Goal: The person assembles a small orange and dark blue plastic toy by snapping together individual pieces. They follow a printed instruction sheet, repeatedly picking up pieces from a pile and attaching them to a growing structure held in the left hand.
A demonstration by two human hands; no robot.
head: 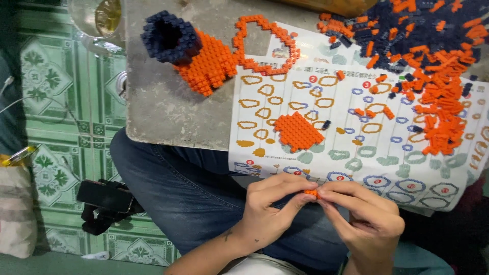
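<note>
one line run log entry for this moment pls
left hand + right hand: pinching small orange brick piece | above lap, off the instruction sheet | brick pile untouched

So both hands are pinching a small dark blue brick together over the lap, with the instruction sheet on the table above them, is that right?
Not quite: the small brick pinched between the left hand and the right hand is orange, not dark blue, as the head view shows. The rest holds: the hands are over the lap, and the instruction sheet lies on the table above them.

Glass (97, 18) on green tiled floor (51, 102), black phone (104, 196) (on stand), grey tabletop (168, 109)
</note>
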